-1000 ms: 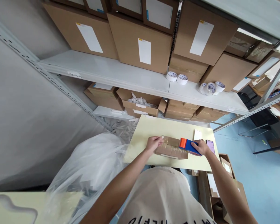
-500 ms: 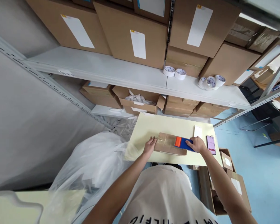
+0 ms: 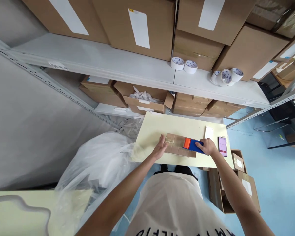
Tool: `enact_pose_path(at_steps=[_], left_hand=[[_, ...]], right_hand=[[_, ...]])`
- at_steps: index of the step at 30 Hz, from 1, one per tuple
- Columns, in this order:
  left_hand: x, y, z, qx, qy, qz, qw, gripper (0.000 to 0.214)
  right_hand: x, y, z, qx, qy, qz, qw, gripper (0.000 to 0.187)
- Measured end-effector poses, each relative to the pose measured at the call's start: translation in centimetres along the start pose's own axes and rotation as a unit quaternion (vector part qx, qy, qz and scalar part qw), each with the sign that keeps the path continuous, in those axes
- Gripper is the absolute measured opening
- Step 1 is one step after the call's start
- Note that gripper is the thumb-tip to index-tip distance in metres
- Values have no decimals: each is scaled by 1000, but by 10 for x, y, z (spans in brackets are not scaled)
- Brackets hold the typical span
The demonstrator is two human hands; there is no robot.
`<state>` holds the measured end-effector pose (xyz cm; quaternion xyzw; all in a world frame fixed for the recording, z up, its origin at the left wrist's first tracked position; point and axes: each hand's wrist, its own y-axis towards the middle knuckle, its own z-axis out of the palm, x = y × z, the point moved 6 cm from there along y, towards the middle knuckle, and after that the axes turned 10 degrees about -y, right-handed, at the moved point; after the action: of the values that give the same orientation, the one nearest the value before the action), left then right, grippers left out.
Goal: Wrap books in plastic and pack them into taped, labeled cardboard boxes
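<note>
Grey metal shelving (image 3: 137,64) stands beyond the pale desk (image 3: 157,126) from where I watch; a floor carton (image 3: 215,188) at right holds small boxes (image 3: 235,160), and an open carton (image 3: 157,106) on the lower level holds white strips (image 3: 142,95). On the desk, the brown box (image 3: 175,146) lies between the hands, long axis left to right, its left end touched by the nearer left hand (image 3: 159,148), though I can't tell whether those fingers grip. I see the right hand (image 3: 206,146) with fingers clasping the tape dispenser (image 3: 193,145) over the box's right end.
</note>
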<state>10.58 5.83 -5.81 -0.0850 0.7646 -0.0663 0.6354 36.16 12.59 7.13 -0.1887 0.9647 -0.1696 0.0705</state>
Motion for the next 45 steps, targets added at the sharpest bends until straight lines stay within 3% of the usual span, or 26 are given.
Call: enact_pose_path(at_steps=[2,4,6,8,13,18,23,28,31,35,37,39,41,45], left_hand=[[-24,2,5,47,144,90,984,118],[-44,4,20,111,270,168,942,138],[-54,10,33,166,351,196,900,140],[-57,17,40,183,395,191,880,132],[-54,26,41,165,432,168,871,126],[-55,22,56,169,444,149,867,124],[-54,20,69,167,443,139,870,121],[-53,19,66,165,453,142,865,115],[-50,16,52,163,460,146,861,111],[-43,10,26,144,486,125,853,111],[-41,9,23,125,503,100,849,115],[-41,9,38,121,504,84,851,123],[-43,9,68,145,485,89,858,127],[-52,15,113,143,447,107,876,117]], right_hand=[[1,0,-2,5,0,0,1000,47],[1,0,-3,10,2,-3,1000,48],[2,2,-4,18,4,-9,1000,47],[2,4,-4,26,6,-13,1000,48],[-3,10,-2,52,34,-34,997,56],[-21,6,6,64,55,-51,995,56],[-70,0,19,75,60,-49,994,57],[-119,3,43,93,93,-44,990,54],[-115,13,57,88,90,-59,990,50],[-84,33,63,59,80,-92,991,47],[-69,41,61,53,77,-99,991,49],[-59,47,59,54,80,-104,990,51],[-53,49,59,60,87,-111,988,52],[-58,45,65,74,103,-121,984,54]])
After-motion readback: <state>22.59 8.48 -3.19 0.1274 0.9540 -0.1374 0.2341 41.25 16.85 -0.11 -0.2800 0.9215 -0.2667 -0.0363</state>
